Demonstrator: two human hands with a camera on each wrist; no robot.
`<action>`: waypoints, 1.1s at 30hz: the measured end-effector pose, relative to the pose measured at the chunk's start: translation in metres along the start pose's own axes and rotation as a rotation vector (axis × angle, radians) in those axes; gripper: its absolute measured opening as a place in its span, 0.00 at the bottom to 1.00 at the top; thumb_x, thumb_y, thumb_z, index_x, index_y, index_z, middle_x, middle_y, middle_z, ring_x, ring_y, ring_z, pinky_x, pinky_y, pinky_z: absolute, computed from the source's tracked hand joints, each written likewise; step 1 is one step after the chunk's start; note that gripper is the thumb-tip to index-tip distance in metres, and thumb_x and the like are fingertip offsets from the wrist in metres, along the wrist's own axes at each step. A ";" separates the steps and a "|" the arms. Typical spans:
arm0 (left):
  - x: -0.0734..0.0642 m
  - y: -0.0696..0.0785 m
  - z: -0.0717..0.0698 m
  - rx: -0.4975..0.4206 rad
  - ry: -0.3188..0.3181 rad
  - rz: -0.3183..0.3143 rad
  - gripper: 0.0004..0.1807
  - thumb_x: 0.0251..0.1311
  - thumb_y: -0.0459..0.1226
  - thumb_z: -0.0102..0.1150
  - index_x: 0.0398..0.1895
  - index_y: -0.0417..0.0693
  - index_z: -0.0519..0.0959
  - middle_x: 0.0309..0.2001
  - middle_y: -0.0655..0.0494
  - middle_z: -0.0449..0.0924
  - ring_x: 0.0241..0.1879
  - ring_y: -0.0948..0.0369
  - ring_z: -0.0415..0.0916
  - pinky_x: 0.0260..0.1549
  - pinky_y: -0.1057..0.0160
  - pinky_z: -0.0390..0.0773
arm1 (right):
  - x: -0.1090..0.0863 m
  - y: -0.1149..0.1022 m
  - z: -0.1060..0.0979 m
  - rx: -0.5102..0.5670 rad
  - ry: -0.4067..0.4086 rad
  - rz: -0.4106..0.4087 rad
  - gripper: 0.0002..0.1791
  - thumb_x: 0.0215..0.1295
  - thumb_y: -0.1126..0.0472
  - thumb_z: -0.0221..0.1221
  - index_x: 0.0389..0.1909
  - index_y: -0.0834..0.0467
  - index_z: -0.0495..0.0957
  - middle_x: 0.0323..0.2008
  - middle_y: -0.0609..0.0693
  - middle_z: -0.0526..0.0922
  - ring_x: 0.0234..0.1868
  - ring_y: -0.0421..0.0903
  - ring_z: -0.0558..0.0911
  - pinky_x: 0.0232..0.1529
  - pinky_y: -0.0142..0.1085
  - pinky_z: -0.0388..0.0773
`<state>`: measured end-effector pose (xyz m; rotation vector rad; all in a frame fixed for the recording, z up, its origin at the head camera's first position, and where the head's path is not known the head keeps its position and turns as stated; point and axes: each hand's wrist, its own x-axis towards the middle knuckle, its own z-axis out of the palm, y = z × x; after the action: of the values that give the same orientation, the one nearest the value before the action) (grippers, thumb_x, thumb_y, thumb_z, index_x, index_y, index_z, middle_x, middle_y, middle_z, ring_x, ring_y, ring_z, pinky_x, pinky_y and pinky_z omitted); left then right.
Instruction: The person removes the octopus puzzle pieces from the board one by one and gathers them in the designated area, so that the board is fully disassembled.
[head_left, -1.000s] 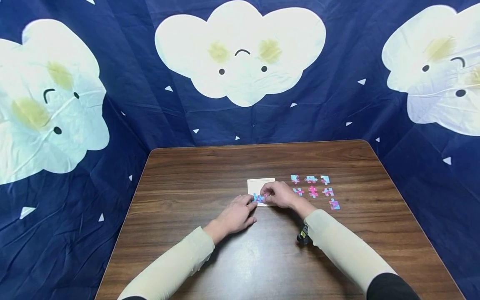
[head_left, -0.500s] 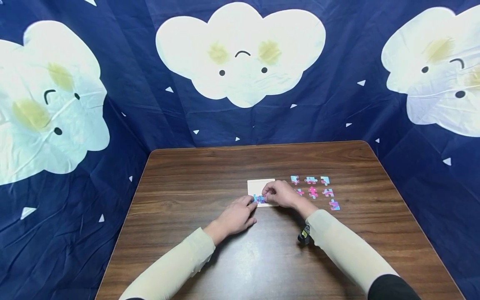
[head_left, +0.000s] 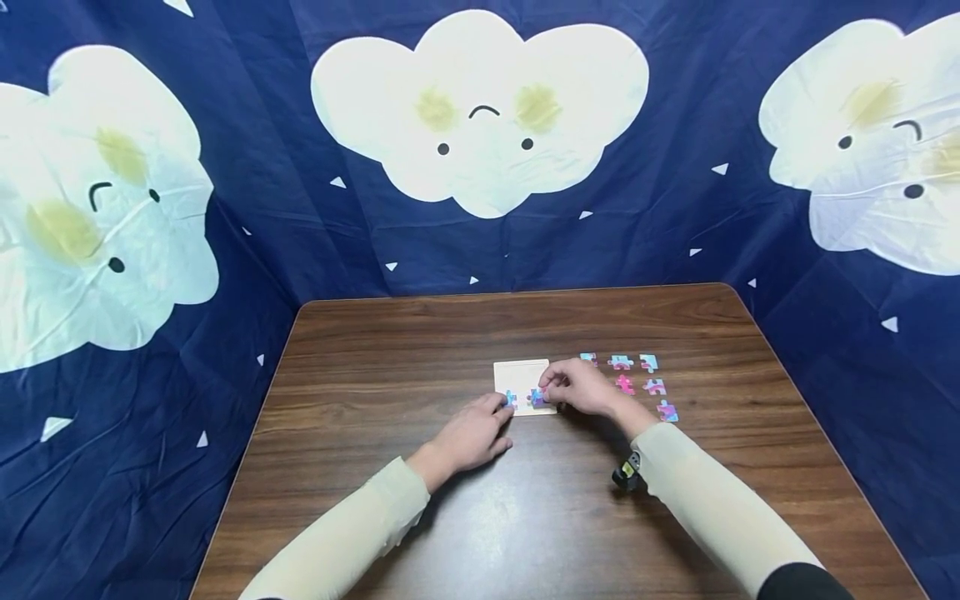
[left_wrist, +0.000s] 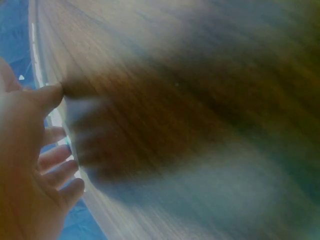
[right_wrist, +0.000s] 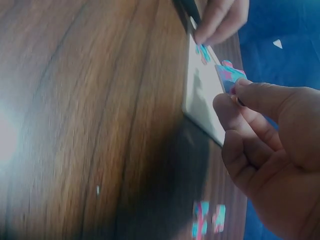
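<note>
My right hand (head_left: 580, 387) pinches a blue, pink and purple jigsaw puzzle piece (right_wrist: 229, 74) between thumb and index finger, over the right part of a white square board (head_left: 522, 375). In the head view that piece lies left of the fingertips. At the board's lower left corner lies a second jigsaw piece (head_left: 512, 398), mostly light blue. My left hand (head_left: 472, 432) rests there with extended fingertips on that piece and the board's edge, thumb apart. The left wrist view shows the left hand (left_wrist: 35, 150) with fingers spread and the board mostly hidden behind them.
Several loose jigsaw pieces (head_left: 655, 387) lie in rows on the brown wooden table (head_left: 390, 367) right of the board, some partly hidden by the right hand. A dark blue curtain (head_left: 480, 250) with clouds surrounds the table.
My right hand has moved right with the pinched piece, which now stands apart from the piece at the corner. The left hand has stayed in place.
</note>
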<state>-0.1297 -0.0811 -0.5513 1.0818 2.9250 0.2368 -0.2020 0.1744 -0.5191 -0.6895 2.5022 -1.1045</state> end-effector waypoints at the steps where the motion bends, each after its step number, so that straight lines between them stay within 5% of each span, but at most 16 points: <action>1: 0.000 0.000 0.000 -0.001 -0.001 0.000 0.33 0.66 0.52 0.64 0.69 0.43 0.75 0.65 0.45 0.73 0.67 0.50 0.71 0.69 0.52 0.72 | -0.002 0.002 -0.002 0.005 0.001 0.001 0.05 0.64 0.65 0.68 0.39 0.57 0.85 0.30 0.46 0.86 0.31 0.41 0.83 0.34 0.33 0.82; 9: 0.000 -0.001 0.001 -0.009 0.011 0.009 0.33 0.66 0.51 0.64 0.68 0.43 0.76 0.64 0.45 0.74 0.67 0.50 0.72 0.68 0.52 0.72 | -0.024 0.021 -0.020 0.097 0.028 0.022 0.06 0.68 0.68 0.64 0.42 0.60 0.86 0.29 0.50 0.85 0.32 0.54 0.85 0.31 0.45 0.86; 16: 0.001 0.000 0.001 -0.010 0.013 0.006 0.33 0.66 0.52 0.64 0.69 0.43 0.76 0.64 0.45 0.74 0.67 0.50 0.71 0.68 0.53 0.72 | -0.049 0.041 -0.032 0.090 0.099 0.018 0.06 0.65 0.70 0.64 0.40 0.59 0.87 0.30 0.51 0.86 0.29 0.44 0.83 0.30 0.39 0.84; 33: 0.002 0.000 0.001 -0.013 -0.003 -0.005 0.34 0.65 0.52 0.65 0.69 0.43 0.76 0.64 0.45 0.73 0.67 0.51 0.71 0.69 0.53 0.71 | -0.093 0.074 -0.056 0.008 0.166 0.086 0.06 0.65 0.68 0.66 0.42 0.64 0.86 0.32 0.51 0.87 0.32 0.37 0.82 0.35 0.30 0.80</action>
<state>-0.1313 -0.0794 -0.5519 1.0713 2.9186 0.2540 -0.1729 0.3026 -0.5297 -0.5018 2.6363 -1.1837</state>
